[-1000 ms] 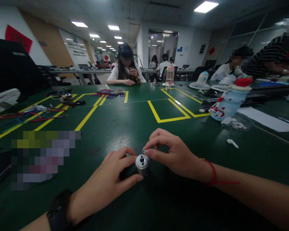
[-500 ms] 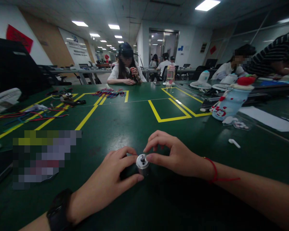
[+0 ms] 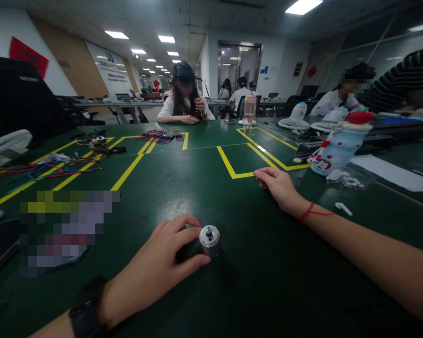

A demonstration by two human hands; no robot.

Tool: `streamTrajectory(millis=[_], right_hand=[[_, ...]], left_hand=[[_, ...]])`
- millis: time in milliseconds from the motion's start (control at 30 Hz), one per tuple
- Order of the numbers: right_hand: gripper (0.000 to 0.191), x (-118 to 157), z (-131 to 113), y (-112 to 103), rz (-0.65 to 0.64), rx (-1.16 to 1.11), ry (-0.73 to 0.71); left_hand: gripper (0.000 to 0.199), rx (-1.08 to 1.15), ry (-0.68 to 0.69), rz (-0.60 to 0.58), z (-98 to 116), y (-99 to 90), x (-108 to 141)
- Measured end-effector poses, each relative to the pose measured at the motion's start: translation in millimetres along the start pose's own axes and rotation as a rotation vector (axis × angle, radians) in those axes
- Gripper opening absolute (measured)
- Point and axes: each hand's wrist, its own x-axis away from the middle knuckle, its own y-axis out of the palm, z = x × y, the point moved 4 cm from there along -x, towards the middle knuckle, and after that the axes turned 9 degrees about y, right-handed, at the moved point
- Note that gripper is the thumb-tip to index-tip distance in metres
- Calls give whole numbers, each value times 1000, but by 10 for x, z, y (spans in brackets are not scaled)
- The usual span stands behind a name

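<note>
Since the earlier frame, the right hand (image 3: 277, 188) has moved forward and rightward from the metal cylinder (image 3: 209, 244). The left hand (image 3: 169, 251) holds that upright cylinder between thumb and fingers, at its right. If this one-sided grip slackened, the cylinder might tip, loosening the small peg (image 3: 209, 231) on top. The right hand's fingertips are drawn together; whether around anything, I cannot tell.

Green table (image 3: 169, 188), loose articles.
Pink-topped bottle (image 3: 249, 109) stood near the far edge; blue bottle (image 3: 341, 146) farther in; white earbud (image 3: 344, 209) lay farthest from that edge.
</note>
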Motion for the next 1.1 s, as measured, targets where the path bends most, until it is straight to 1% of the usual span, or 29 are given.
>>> streamTrajectory(millis=[100,233,267,333,400,467,500,567,667,733,767,800,867,933,967,1033,1100], right_hand=[[31,67,-63,32,-38,37,-24],[23,243,-239,164,-149,93,-82],[20,308,-300,213,-185,108,-104],[16,469,-450,328,-291,145,-188],[14,675,-618,462,-465,167,-330],[17,870,-748,569,-610,143,-431],[18,944,-791,608,-645,124,-456],[14,1031,-839,661,-648,100,-478],[10,1032,-861,661,-587,46,-429],[14,982,-871,593,-552,11,-370],[16,956,-876,547,-556,14,-352],[17,935,-877,501,-583,38,-348],[17,907,-851,425,-694,143,-374],[17,883,-765,386,-818,285,-419],[19,864,-702,380,-857,351,-439],[21,812,-564,393,-889,452,-480],[21,761,-437,425,-882,517,-530]], left_hand=[[27,-1,-4,15,4,18,-4],[45,-1,0,53,8,20,-4],[45,-3,4,54,7,20,-14],[37,-6,4,44,-6,19,-45],[28,-6,0,29,-27,17,-82],[26,-3,4,20,-52,19,-109],[26,-2,8,23,-65,22,-116],[27,-5,20,38,-90,31,-118],[27,-15,27,57,-97,36,-96],[27,-11,22,52,-64,19,-75],[27,-6,17,45,-38,4,-65],[27,-2,12,37,-9,-15,-56],[25,4,2,23,45,-58,-50],[23,7,-11,4,66,-82,-69],[22,8,-20,-16,59,-76,-88],[21,5,-27,-26,20,-45,-144],[21,3,-27,-27,-46,17,-208]])
